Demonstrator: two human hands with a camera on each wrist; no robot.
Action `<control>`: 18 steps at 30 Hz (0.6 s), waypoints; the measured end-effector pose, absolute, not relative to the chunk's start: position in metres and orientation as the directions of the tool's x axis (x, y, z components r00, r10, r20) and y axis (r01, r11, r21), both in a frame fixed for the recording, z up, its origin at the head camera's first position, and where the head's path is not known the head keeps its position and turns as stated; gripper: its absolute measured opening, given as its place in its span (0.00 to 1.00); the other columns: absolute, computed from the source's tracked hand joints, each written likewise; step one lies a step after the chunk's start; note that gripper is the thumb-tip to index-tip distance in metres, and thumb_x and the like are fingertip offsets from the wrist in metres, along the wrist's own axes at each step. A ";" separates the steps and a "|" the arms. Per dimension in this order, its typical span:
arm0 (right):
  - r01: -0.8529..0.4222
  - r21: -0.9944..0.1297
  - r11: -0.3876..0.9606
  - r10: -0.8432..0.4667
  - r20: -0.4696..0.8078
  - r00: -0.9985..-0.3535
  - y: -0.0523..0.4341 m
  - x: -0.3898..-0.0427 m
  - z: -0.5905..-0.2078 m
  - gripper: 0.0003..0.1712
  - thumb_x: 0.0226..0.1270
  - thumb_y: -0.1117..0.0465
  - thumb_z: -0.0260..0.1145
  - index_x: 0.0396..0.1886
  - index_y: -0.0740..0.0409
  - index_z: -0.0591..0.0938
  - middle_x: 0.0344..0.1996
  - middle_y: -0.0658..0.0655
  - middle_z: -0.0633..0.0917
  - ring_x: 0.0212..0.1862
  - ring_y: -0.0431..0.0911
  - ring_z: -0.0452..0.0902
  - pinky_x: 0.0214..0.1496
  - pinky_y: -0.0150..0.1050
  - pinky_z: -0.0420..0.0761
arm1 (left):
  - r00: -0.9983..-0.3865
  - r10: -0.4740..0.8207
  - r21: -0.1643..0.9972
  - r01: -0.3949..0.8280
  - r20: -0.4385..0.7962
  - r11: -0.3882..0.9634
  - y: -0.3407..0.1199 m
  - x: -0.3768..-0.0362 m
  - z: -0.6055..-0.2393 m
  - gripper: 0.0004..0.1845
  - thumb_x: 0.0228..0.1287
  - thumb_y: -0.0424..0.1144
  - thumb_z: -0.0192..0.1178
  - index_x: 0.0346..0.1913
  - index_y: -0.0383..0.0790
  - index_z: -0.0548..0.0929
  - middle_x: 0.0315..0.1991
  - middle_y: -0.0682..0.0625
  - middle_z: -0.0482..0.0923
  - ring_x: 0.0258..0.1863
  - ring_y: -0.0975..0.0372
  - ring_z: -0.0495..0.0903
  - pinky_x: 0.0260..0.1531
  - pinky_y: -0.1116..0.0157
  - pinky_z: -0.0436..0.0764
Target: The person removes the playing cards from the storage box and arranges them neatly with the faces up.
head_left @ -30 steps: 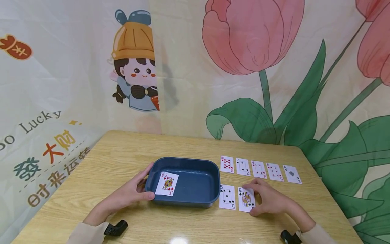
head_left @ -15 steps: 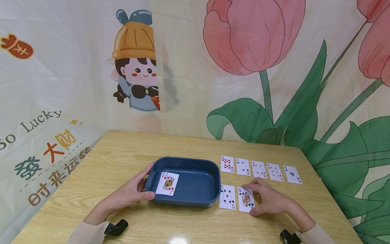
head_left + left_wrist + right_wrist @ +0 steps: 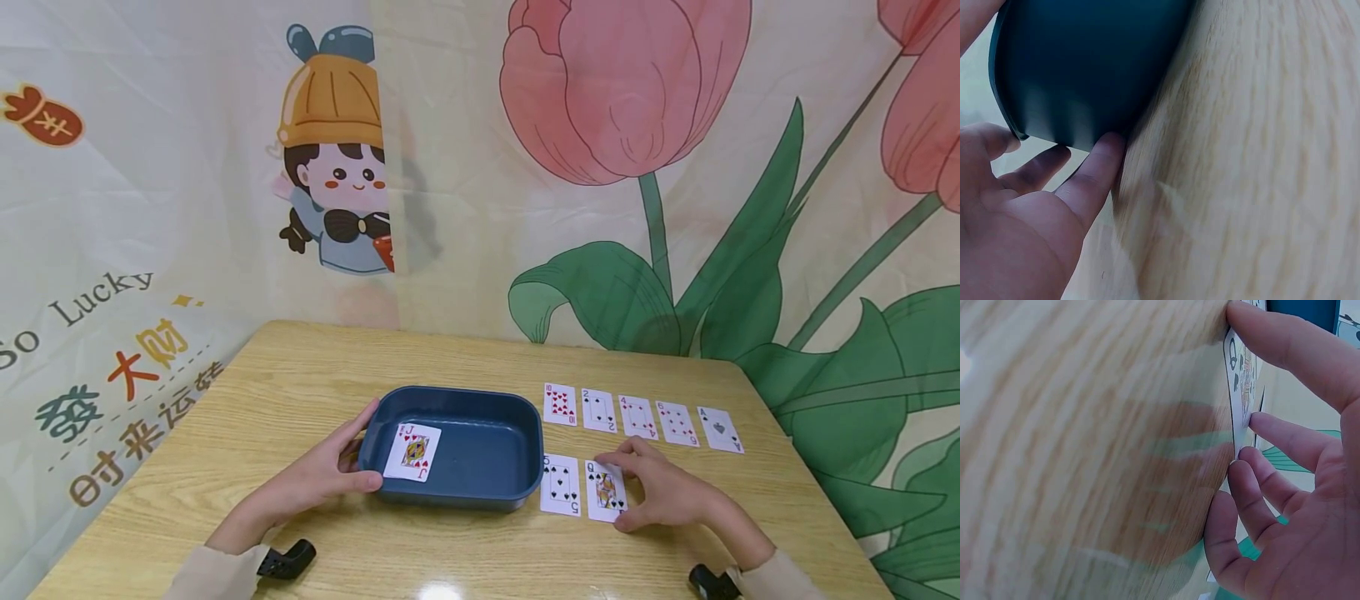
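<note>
Head, left hand [image 3: 315,479]: grasped the near-left corner of the blue tray [image 3: 480,493], thumb along its wall.
Head, tray: sat on the wooden tabletop [image 3: 300,383]; jack of hearts [image 3: 412,452] lay face up inside.
Head, right hand [image 3: 660,492]: fingertips pinched the queen of spades [image 3: 604,493], beside the five of spades [image 3: 560,485].
Head, far row: five cards [image 3: 637,415] face up.
Left wrist: thumb [image 3: 1094,178] touched the tray's outer wall [image 3: 1085,69].
Right wrist: fingers [image 3: 1285,337] held the queen's edges [image 3: 1242,381], card flat on the tabletop.
</note>
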State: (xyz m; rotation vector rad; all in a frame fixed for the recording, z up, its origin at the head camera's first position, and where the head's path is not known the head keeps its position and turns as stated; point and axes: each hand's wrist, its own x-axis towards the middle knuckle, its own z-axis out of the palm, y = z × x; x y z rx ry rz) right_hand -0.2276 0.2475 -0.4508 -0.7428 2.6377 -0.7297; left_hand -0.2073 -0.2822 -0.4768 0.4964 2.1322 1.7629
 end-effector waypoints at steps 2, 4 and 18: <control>-0.395 -0.545 0.740 -0.550 -0.152 -0.821 0.247 -0.227 -0.451 0.51 0.52 0.47 0.87 0.75 0.54 0.78 0.58 0.55 0.71 0.58 0.51 0.66 0.59 0.43 0.72 | -0.886 0.462 0.983 0.053 -0.034 0.176 -0.282 -0.207 -0.477 0.59 0.71 0.32 0.70 0.88 0.53 0.36 0.83 0.31 0.45 0.71 0.40 0.69 0.59 0.68 0.81; -0.392 -0.541 0.744 -0.547 -0.155 -0.823 0.247 -0.227 -0.451 0.50 0.52 0.47 0.87 0.75 0.53 0.77 0.58 0.55 0.71 0.58 0.51 0.66 0.58 0.43 0.73 | -0.888 0.459 0.982 0.053 -0.035 0.179 -0.282 -0.207 -0.477 0.59 0.71 0.32 0.70 0.88 0.54 0.36 0.83 0.31 0.45 0.71 0.40 0.69 0.59 0.69 0.81; -0.390 -0.543 0.744 -0.548 -0.160 -0.821 0.249 -0.229 -0.453 0.50 0.53 0.46 0.86 0.75 0.53 0.77 0.57 0.54 0.71 0.58 0.51 0.66 0.57 0.42 0.72 | -0.889 0.457 0.982 0.053 -0.036 0.180 -0.282 -0.207 -0.477 0.59 0.71 0.32 0.70 0.88 0.54 0.36 0.83 0.30 0.46 0.71 0.40 0.69 0.59 0.69 0.80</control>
